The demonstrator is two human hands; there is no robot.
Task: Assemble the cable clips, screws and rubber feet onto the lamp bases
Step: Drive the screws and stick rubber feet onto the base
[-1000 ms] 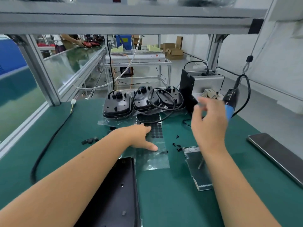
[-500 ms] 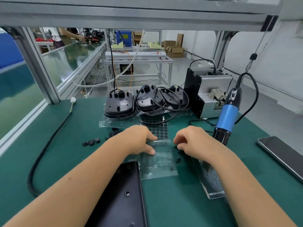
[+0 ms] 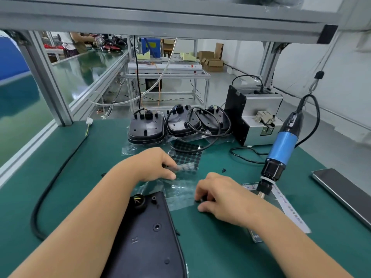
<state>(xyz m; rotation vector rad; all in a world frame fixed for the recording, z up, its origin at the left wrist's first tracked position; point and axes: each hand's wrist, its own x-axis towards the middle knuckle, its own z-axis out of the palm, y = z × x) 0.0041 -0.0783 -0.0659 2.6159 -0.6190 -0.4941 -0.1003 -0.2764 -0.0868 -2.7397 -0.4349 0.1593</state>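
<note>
Lamp base [image 3: 148,237] lies on the counter [image 3: 210,247] nearest the person. Right hand [image 3: 222,199], raised a second ago, now rests just right of it, fingers [image 3: 202,207] curled around a small black part. Left hand [image 3: 156,167] pins the rubber-feet sheet [image 3: 187,155] beyond it, so picking proceeds.

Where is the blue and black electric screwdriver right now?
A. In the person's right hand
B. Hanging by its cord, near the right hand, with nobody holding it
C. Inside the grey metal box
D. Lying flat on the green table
B. The blue and black electric screwdriver hangs upright on its cord above the green table, and the right hand is low on the table beside it, not gripping it.
</note>
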